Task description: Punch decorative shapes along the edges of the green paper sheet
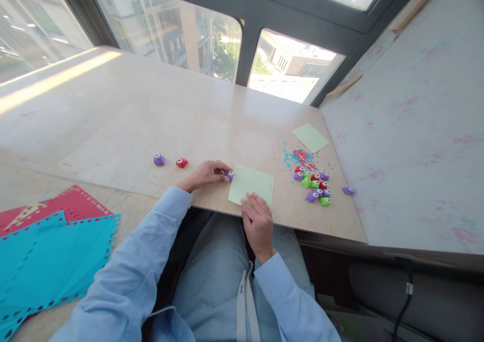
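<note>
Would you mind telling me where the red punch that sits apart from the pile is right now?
In the head view, the lone red punch sits on the table left of centre, beside a purple punch and just left of the left hand.

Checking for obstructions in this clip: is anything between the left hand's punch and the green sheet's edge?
Nothing visible. The left hand holds the purple punch right at the green sheet's left edge; the right hand presses its near edge.

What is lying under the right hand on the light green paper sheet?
The right hand presses flat on the near edge of the light green paper sheet, which lies on the wooden board. The paper directly beneath the palm is covered, so it cannot be seen.
</note>
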`<action>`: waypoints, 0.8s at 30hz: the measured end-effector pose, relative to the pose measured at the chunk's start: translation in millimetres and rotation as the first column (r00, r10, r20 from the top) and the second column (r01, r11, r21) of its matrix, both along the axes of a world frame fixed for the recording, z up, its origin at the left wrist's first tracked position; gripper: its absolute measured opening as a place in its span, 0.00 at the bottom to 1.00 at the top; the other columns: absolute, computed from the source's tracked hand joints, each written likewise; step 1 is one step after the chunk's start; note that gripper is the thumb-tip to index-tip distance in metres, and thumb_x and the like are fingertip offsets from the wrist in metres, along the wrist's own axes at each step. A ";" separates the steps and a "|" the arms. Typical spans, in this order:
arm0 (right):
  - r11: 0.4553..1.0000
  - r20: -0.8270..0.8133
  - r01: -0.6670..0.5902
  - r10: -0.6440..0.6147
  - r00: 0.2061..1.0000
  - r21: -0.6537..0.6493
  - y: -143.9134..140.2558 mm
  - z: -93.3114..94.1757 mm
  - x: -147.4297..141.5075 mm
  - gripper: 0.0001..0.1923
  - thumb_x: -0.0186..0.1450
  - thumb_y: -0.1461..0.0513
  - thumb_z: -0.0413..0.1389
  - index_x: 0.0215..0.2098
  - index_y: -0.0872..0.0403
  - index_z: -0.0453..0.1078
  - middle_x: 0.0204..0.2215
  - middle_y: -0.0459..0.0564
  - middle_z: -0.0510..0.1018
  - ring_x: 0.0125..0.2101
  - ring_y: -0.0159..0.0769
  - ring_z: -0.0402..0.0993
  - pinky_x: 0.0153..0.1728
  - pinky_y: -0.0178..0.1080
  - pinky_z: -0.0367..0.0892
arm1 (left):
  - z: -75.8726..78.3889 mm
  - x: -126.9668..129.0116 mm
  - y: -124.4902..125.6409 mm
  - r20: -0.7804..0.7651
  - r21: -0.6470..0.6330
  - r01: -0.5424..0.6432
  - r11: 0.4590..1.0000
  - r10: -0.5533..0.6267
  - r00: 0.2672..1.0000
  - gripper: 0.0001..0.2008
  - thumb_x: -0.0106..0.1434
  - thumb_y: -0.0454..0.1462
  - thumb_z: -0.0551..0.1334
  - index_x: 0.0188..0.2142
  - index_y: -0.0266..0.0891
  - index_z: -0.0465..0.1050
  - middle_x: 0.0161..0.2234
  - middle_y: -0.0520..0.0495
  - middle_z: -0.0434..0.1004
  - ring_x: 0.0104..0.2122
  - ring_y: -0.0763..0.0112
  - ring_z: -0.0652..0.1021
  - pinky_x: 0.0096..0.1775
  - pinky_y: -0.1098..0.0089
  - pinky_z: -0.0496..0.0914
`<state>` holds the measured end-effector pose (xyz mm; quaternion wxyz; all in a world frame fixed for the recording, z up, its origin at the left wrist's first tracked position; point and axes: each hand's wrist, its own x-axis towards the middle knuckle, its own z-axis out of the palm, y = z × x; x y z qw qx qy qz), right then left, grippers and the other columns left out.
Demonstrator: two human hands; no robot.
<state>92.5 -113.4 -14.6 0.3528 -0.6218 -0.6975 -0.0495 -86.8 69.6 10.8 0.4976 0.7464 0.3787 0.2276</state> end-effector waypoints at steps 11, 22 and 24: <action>0.999 -0.017 0.043 -0.043 0.999 0.021 2.7 1.0 -2.6 0.13 0.70 0.66 0.53 0.46 0.52 0.79 0.52 0.56 0.80 0.55 0.47 0.75 0.54 0.54 0.70 | -2.0 0.2 0.8 -0.017 0.019 -0.003 1.000 0.003 1.000 0.17 0.52 0.39 0.69 0.42 0.39 0.81 0.36 0.47 0.81 0.34 0.68 0.76 0.38 0.69 0.70; 0.997 -0.037 0.062 -0.061 0.997 0.038 2.1 0.4 -3.5 0.13 0.70 0.66 0.53 0.46 0.52 0.79 0.51 0.57 0.80 0.54 0.47 0.76 0.53 0.54 0.70 | -2.2 0.2 1.5 -0.029 0.031 0.000 1.000 0.001 1.000 0.17 0.50 0.40 0.70 0.41 0.39 0.82 0.34 0.47 0.80 0.33 0.68 0.75 0.37 0.69 0.69; 0.997 -0.043 0.068 -0.066 0.997 0.040 2.1 0.8 -3.6 0.13 0.70 0.66 0.53 0.46 0.52 0.79 0.51 0.57 0.80 0.54 0.47 0.76 0.53 0.53 0.71 | -1.7 0.5 1.2 -0.027 0.033 0.000 0.999 0.001 1.000 0.17 0.50 0.41 0.70 0.40 0.39 0.82 0.34 0.47 0.80 0.33 0.68 0.75 0.37 0.69 0.69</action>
